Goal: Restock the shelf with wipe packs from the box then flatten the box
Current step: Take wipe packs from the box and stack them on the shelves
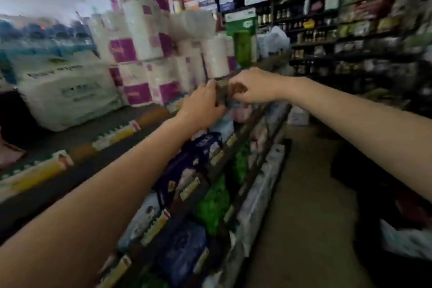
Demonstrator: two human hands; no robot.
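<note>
Two hands meet on one small item at the front edge of the top shelf.

The left hand [203,105] and the right hand [251,87] are both extended to the shelf edge [149,130]. Between them sits one small dark item [222,94], too blurred to identify; the fingers of both hands are curled and clamped on it from opposite sides. Behind the shelf edge stand stacked paper-roll packs [140,54] with purple labels; their count cannot be determined. Left of those, on the same shelf, lies one large white wrapped bale [67,93]. Below the shelf edge, three lower shelf tiers carry dark blue packs [187,166], green packs [214,203] and pale packs; motion blur prevents a count. No box can be distinguished in the head view.
</note>
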